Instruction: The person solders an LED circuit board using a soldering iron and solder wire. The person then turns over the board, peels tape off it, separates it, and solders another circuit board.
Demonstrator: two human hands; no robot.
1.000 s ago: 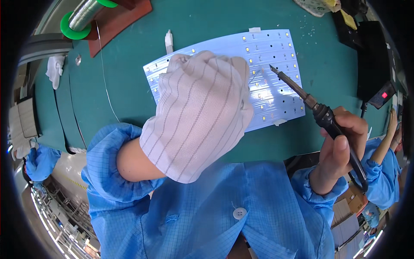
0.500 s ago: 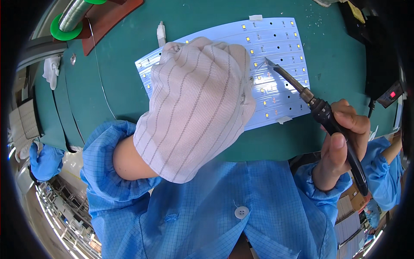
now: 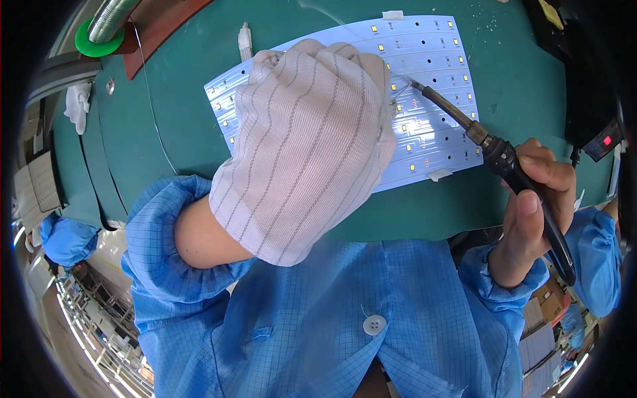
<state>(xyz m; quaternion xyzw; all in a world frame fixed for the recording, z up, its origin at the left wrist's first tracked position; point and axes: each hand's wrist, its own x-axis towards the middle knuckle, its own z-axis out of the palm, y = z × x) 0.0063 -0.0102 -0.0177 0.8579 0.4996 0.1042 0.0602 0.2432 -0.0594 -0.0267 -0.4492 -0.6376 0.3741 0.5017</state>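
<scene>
A white LED circuit board point(image 3: 371, 48) with rows of small yellow LEDs lies on the green mat. My left hand point(image 3: 308, 146), in a white striped glove, is closed above the board's middle and covers much of it. A short length of thin solder wire point(image 3: 399, 95) shows at the glove's right edge; the fingertips are hidden. Bare-skinned, my right hand point(image 3: 536, 199) grips a black-handled soldering iron point(image 3: 507, 166). The iron's tip meets the board just right of the glove, close to the wire's end.
A solder spool point(image 3: 99, 46) with green flanges stands on a red-brown stand point(image 3: 156, 33) at the upper left, its wire trailing toward my left sleeve. A white connector point(image 3: 245, 41) lies behind the board. At right sits a black box with a red-lit switch point(image 3: 606, 140).
The board, spool and mat sit slightly higher in the picture. The iron's tip stays at about the same place on the board. A faint wisp of smoke now shows above the board.
</scene>
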